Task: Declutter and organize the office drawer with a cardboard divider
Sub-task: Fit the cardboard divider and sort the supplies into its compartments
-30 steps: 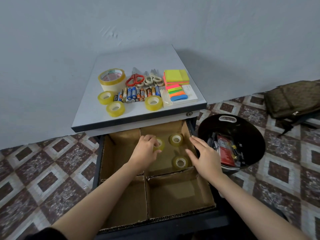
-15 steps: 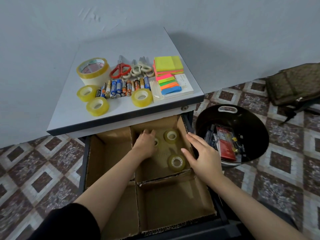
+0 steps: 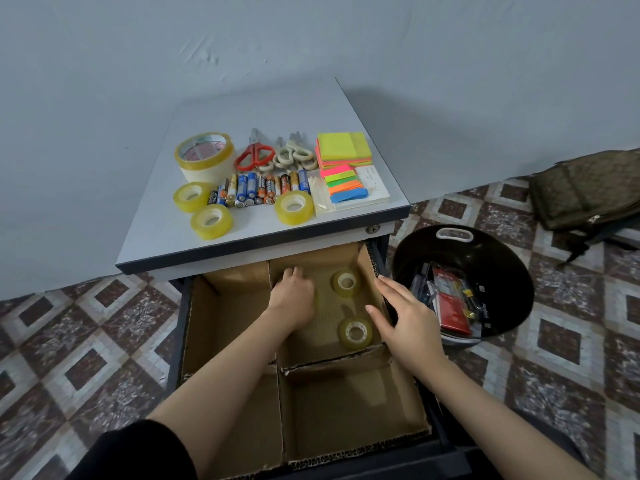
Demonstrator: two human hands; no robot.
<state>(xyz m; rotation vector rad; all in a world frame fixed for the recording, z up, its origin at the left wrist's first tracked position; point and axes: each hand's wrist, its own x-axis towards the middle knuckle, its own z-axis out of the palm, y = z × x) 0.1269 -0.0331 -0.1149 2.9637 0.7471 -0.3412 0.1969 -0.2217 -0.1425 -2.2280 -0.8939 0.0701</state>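
Observation:
The open drawer [image 3: 381, 460] holds a cardboard divider [image 3: 280, 393] that makes several compartments. In the back right compartment lie two small yellowish tape rolls [image 3: 346, 282] [image 3: 355, 333]. My left hand [image 3: 292, 294] is palm down in that compartment near its back left corner, fingers curled over a third small roll that it hides. My right hand [image 3: 405, 317] rests with straight fingers on the compartment's right cardboard wall, close to the nearer roll. The other compartments hold nothing.
On the cabinet top [image 3: 149, 237] lie a large tape roll [image 3: 204, 155], three small tape rolls [image 3: 211, 220], several batteries [image 3: 258, 190], scissors [image 3: 254, 154] and sticky notes [image 3: 343, 148]. A black bin [image 3: 485, 251] with discarded items stands at the right, a backpack [image 3: 585, 192] beyond it.
My left hand has slid toward the back left of the compartment with the roll, which is now hidden under it. My right hand stays at the right wall.

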